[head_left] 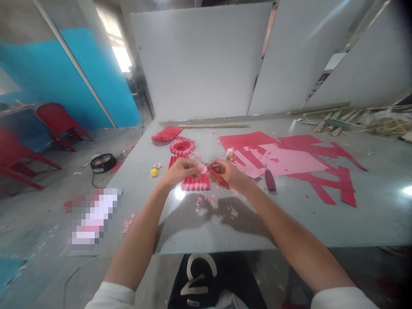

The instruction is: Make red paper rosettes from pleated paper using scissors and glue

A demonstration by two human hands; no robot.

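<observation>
My left hand pinches a small pink paper piece above the table. My right hand is closed around red-handled scissors, whose blades meet the paper. Behind and below my left hand lies a pleated red paper strip with a pink scalloped edge. Beyond it are a round pleated red rosette with a pink border and another folded red paper piece. A glue stick stands uncapped just past my right hand, and its yellow cap sits left of my left hand.
Right of my hands, red paper sheets and a cut pink sheet overlap, with a dark red pointed tool beside them. Pink scraps lie scattered. Bamboo pieces are heaped at the back right; a thin stick lies along the back.
</observation>
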